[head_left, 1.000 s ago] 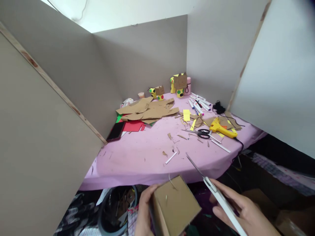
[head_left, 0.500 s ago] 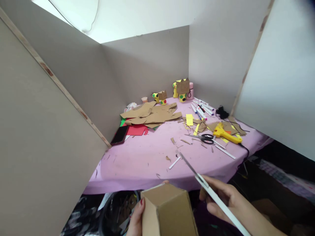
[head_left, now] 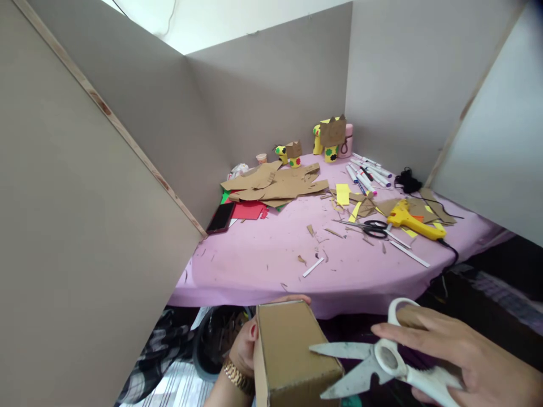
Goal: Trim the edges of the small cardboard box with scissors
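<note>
My left hand point(head_left: 245, 346) grips a brown cardboard box point(head_left: 292, 342) from its left and far sides, low in front of the table edge. A few fingertips show behind the box's top edge. In my right hand point(head_left: 449, 345) is a pair of white-handled scissors point(head_left: 384, 362), with fingers through the handle loops. Their blades stand apart and point left, over the right side of the box; I cannot tell whether they touch it.
On the pink-covered table point(head_left: 246, 263) lie cardboard sheets point(head_left: 280, 183), a phone point(head_left: 220, 217), black scissors point(head_left: 375, 228), a yellow glue gun point(head_left: 413, 220), markers point(head_left: 369, 172) and scraps. Cardboard-and-yellow figures point(head_left: 333, 135) stand at the back. A dark bin point(head_left: 201, 353) sits below left.
The scissors have turned from edge-on to flat, with blades now spread, and have come down beside the box. The box has tilted, showing more of its top. The view has shifted.
</note>
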